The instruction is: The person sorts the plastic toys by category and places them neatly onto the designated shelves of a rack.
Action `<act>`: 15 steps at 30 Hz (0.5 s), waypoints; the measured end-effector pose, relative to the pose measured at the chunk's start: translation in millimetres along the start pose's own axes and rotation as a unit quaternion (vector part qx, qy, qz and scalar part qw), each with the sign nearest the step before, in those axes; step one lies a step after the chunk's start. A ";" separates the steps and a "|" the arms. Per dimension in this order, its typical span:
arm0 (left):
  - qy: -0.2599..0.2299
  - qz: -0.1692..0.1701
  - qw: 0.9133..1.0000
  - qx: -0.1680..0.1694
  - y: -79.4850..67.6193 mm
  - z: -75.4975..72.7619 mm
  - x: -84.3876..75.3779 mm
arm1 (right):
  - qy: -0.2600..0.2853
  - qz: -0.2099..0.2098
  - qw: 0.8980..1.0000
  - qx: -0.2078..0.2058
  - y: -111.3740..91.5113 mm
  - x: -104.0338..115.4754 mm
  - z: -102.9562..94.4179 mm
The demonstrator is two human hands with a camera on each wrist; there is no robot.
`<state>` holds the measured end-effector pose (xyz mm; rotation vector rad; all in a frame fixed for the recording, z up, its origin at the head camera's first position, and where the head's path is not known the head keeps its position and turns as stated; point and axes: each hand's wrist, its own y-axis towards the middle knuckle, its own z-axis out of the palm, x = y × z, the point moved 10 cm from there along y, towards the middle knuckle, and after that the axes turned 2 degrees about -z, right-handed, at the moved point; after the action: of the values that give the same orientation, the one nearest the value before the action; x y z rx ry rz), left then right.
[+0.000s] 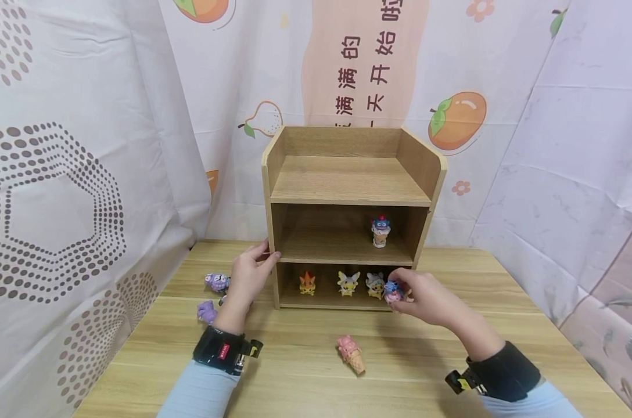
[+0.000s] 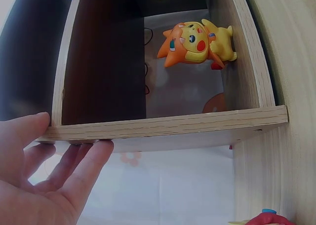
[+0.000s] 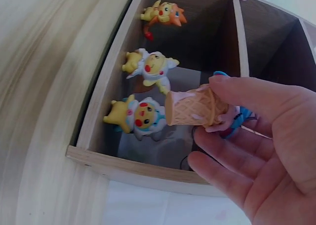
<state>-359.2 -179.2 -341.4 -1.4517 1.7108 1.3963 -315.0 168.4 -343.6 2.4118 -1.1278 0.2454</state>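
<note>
My right hand (image 1: 426, 297) pinches a blue-and-pink ice-cream-cone figurine (image 3: 195, 106) between thumb and fingers, in front of the lower right of a wooden shelf (image 1: 349, 200). In the right wrist view its waffle cone points away from the palm. My left hand (image 1: 250, 273) grips the shelf's left side panel (image 2: 163, 126), thumb at the front edge and fingers along the outer face. On the bottom level stand an orange-hooded yellow figurine (image 1: 307, 283), a white-eared one (image 1: 348, 283) and a grey-hooded one (image 1: 374, 285). A blue-topped ice-cream-cone figurine (image 1: 380, 232) stands on the middle level.
A pink ice-cream-cone figurine (image 1: 351, 354) lies on the wooden table (image 1: 300, 383) before the shelf. Purple figurines (image 1: 207, 312) lie left of it, partly behind the left forearm. A printed curtain (image 1: 232, 69) hangs behind the table.
</note>
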 end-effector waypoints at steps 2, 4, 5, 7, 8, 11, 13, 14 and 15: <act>0.000 0.000 1.000 0.001 -0.1 0.2 0.1 | -0.003 0.001 1.000 -0.010 1.1 2.1 -4.0; -0.003 -0.001 1.000 0.001 -0.2 0.3 0.5 | -0.008 -0.001 1.000 -0.023 2.4 4.5 -8.2; -0.004 -0.001 1.000 0.001 -0.2 0.5 0.5 | -0.010 -0.002 1.000 -0.029 3.1 5.6 -10.5; -0.005 -0.001 1.000 0.001 0.0 0.4 0.9 | -0.013 -0.006 0.999 -0.043 4.6 8.3 -15.3; -0.005 -0.001 1.000 0.001 0.2 0.3 1.2 | -0.014 -0.008 0.999 -0.049 5.3 9.5 -17.7; -0.003 -0.001 1.000 0.000 0.3 0.1 1.2 | -0.015 -0.015 0.998 -0.064 7.8 13.3 -24.5; -0.002 0.000 1.000 0.000 0.3 0.1 1.0 | -0.020 -0.024 0.997 -0.074 9.6 16.9 -29.2; -0.002 -0.001 1.000 0.000 0.1 0.0 0.8 | -0.022 -0.027 0.996 -0.078 10.6 18.3 -31.3; -0.001 0.000 1.000 0.000 0.1 0.0 0.6 | -0.024 -0.030 0.996 -0.083 11.7 19.9 -33.2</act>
<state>-359.5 -179.5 -341.8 -1.4499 1.7086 1.3977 -310.0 164.3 -303.6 2.3108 -1.0500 0.0707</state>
